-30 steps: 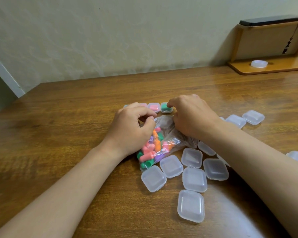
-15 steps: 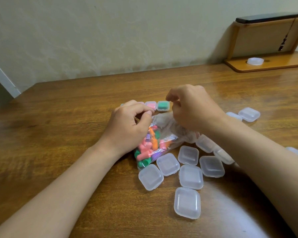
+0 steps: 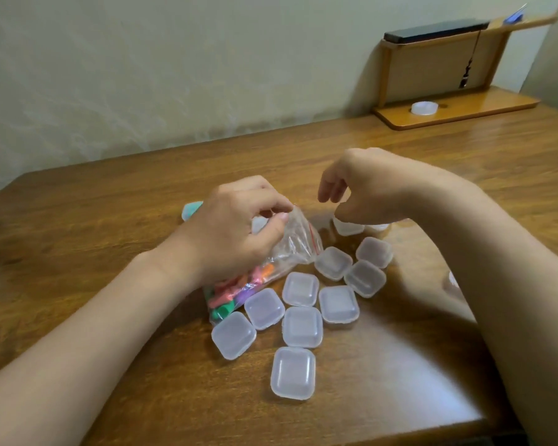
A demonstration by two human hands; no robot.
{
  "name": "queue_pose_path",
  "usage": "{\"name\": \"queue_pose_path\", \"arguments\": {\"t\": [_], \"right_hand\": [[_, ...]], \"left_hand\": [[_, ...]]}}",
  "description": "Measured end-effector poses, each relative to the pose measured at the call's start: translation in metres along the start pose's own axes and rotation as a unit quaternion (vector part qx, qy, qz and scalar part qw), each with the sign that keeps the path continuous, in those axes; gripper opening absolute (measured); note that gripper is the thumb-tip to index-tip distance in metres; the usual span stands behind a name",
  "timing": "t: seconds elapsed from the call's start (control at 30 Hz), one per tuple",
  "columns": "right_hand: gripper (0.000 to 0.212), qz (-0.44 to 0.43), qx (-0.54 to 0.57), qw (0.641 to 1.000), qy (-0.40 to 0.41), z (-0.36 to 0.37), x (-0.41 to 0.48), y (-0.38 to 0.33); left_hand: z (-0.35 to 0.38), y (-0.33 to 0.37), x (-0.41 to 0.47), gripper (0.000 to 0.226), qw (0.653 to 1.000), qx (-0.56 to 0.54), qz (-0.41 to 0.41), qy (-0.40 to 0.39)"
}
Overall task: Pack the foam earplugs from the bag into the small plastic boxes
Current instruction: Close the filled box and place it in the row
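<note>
Lying on the table (image 3: 110,220), the limp, slippery bag (image 3: 298,243) is pinched near its mouth by the left grip (image 3: 236,233); the right grip (image 3: 368,191) hangs loose, empty, over light rigid boxes (image 3: 302,326). Squashy earplugs (image 3: 232,291) inside want gentle fingertip pinches.

bag (image 3: 298,243): 1 | clear boxes (image 3: 302,326) in full view: 9, more partly hidden | teal-filled box (image 3: 190,210): 1
</note>
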State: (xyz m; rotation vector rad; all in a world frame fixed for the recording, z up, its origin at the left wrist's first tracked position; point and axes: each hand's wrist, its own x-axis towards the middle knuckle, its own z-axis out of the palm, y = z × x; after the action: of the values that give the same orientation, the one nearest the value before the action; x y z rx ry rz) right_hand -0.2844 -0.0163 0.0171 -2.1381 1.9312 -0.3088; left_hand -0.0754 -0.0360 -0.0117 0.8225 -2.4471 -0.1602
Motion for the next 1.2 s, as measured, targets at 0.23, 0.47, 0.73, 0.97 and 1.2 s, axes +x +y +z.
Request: {"name": "queue_pose_path", "arguments": {"t": [0.23, 0.47, 0.73, 0.97, 1.2], "right_hand": [[0.04, -0.013, -0.027, 0.999, -0.045, 0.002, -0.004, -0.001], [0.028, -0.034, 0.004, 0.999, -0.011, -0.002, -0.002, 0.005], [0.032, -0.081, 0.264, 0.958, 0.071, -0.002, -0.002, -0.006], [0.033, -0.173, 0.288, 0.935, 0.112, 0.011, 0.001, -0.019], [0.031, -0.197, 0.296, 0.927, 0.12, 0.018, 0.003, -0.021]], "left_hand": [[0.016, 0.009, 0.027, 0.027, 1.0, 0.004, 0.004, -0.015], [0.021, 0.007, 0.027, 0.024, 0.999, -0.013, -0.012, 0.026], [0.006, -0.006, -0.001, 0.033, 0.993, -0.008, 0.034, 0.115], [0.007, -0.008, -0.015, 0.04, 0.979, -0.111, -0.011, 0.173], [0.01, -0.011, -0.015, 0.013, 0.953, -0.194, -0.077, 0.221]]}}
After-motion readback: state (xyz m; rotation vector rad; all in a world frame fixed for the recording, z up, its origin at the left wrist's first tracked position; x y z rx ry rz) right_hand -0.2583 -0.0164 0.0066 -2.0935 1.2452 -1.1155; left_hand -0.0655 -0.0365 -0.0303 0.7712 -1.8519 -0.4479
